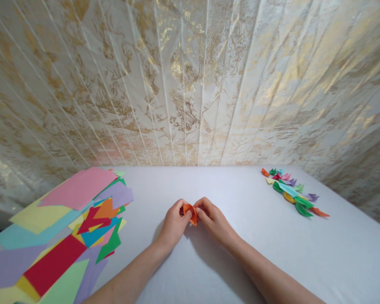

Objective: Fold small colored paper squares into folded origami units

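Between my two hands, just above the white table, is a small folded orange paper (194, 214). My left hand (176, 219) pinches its left side, with the thumb pressed over the front. On the other side, my right hand (210, 215) grips the paper's right edge between thumb and fingers. The orange piece is bent into a cupped shape with a point hanging down. Its back and the fingertips behind it are hidden.
Coloured paper sheets (79, 190) lie in an overlapping heap along the left of the white table (234, 185). Several small folded paper pieces (291, 190) sit in a cluster at the far right. A gold-patterned curtain (183, 84) hangs behind the table.
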`<move>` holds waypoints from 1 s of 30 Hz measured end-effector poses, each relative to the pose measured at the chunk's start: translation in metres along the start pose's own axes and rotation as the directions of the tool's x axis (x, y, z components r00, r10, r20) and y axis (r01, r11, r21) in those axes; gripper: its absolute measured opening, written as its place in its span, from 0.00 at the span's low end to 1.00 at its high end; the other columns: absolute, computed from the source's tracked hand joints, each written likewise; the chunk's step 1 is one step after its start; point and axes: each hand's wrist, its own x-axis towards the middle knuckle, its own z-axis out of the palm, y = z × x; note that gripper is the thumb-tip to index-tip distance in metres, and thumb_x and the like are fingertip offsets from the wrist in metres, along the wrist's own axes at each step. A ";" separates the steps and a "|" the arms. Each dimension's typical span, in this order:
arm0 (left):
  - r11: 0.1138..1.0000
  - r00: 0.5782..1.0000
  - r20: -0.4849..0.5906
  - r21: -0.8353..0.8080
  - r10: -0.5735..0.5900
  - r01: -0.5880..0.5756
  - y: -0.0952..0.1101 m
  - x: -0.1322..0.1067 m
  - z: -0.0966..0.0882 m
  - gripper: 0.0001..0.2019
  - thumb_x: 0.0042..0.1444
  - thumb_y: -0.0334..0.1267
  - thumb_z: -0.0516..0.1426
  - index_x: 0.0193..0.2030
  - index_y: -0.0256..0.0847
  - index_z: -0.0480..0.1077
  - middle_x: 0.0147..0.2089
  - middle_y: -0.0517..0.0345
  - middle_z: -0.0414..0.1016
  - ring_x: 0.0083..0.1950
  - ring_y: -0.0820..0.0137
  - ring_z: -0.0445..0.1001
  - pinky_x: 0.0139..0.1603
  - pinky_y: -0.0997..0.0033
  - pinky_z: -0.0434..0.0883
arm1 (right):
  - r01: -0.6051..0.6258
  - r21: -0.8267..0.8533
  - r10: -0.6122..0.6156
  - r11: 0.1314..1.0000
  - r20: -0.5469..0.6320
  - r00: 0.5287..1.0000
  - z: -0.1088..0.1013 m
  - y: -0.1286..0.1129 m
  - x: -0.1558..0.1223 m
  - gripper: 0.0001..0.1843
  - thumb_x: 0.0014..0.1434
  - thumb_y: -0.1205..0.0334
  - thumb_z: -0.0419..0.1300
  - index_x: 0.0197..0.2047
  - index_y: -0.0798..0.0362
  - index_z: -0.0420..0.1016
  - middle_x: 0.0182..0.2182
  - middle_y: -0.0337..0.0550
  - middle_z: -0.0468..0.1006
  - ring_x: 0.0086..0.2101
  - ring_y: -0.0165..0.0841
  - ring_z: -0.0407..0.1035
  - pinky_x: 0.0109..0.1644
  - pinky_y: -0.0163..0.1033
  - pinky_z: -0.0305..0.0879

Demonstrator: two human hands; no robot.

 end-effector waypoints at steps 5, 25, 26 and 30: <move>1.000 1.000 -0.022 -0.006 0.006 -0.007 0.002 -0.001 0.000 0.04 0.50 0.36 0.55 0.26 0.42 0.64 0.25 0.65 0.67 0.29 0.71 0.67 0.32 0.73 0.64 | -0.018 0.008 0.018 1.000 0.024 1.000 0.001 -0.006 -0.001 0.05 0.62 0.61 0.54 0.37 0.52 0.67 0.28 0.39 0.77 0.30 0.31 0.71 0.36 0.36 0.64; 0.990 1.000 -0.007 -0.140 0.001 -0.002 0.006 -0.004 0.003 0.04 0.53 0.37 0.55 0.34 0.42 0.67 0.34 0.60 0.75 0.36 0.67 0.76 0.41 0.69 0.70 | 0.034 -0.155 -0.047 0.987 -0.080 0.996 0.004 -0.002 -0.003 0.03 0.58 0.67 0.51 0.36 0.49 0.62 0.30 0.36 0.72 0.28 0.31 0.67 0.33 0.36 0.61; 0.990 1.000 -0.014 -0.142 0.011 -0.012 0.008 -0.004 0.002 0.03 0.53 0.37 0.55 0.34 0.41 0.67 0.34 0.60 0.74 0.37 0.68 0.76 0.41 0.69 0.70 | 0.042 -0.159 -0.056 0.986 -0.083 0.995 0.004 -0.003 -0.003 0.04 0.58 0.68 0.51 0.36 0.49 0.62 0.30 0.36 0.72 0.29 0.31 0.67 0.33 0.36 0.61; 0.988 1.000 -0.017 -0.157 0.005 -0.007 0.014 -0.006 0.002 0.04 0.52 0.38 0.56 0.31 0.41 0.67 0.31 0.60 0.73 0.35 0.68 0.74 0.41 0.70 0.69 | 0.074 -0.129 -0.086 0.989 -0.093 0.992 0.005 -0.006 -0.004 0.04 0.58 0.69 0.51 0.35 0.49 0.61 0.29 0.36 0.71 0.29 0.31 0.66 0.34 0.36 0.62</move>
